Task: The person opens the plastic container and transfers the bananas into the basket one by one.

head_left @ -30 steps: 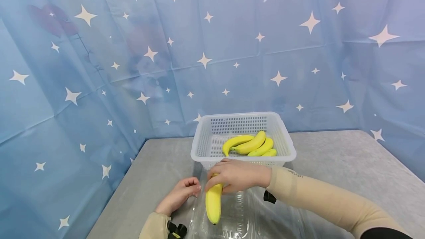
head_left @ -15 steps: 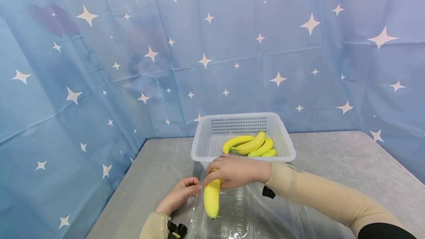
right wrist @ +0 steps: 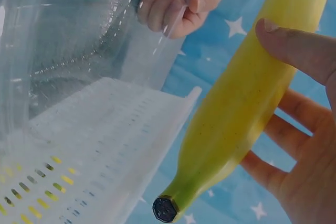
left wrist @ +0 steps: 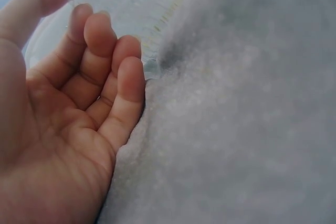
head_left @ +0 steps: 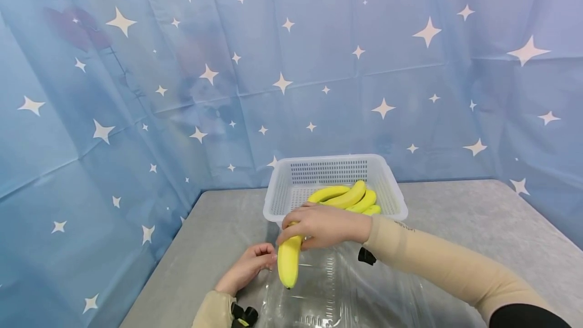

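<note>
My right hand (head_left: 325,226) grips a yellow banana (head_left: 288,262) near one end, in front of the basket. In the right wrist view the thumb lies on top of the banana (right wrist: 236,98), with the fingers behind it and the dark stem end pointing down. The banana overlaps the left part of a clear plastic container (head_left: 314,287) in the head view. At that container's left edge is my left hand (head_left: 249,267), pinching the thin rim between thumb and forefinger. Its other fingers curl inward in the left wrist view, beside the grey tabletop.
A white perforated basket (head_left: 272,204) stands behind the container, with several yellow bananas (head_left: 348,197) inside. Grey tabletop (head_left: 455,211) surrounds it. A blue star-patterned curtain (head_left: 319,65) hangs along the back and left.
My right hand has moved the banana slightly away from me and to the left, over the clear container. The left hand stays at the container's edge.
</note>
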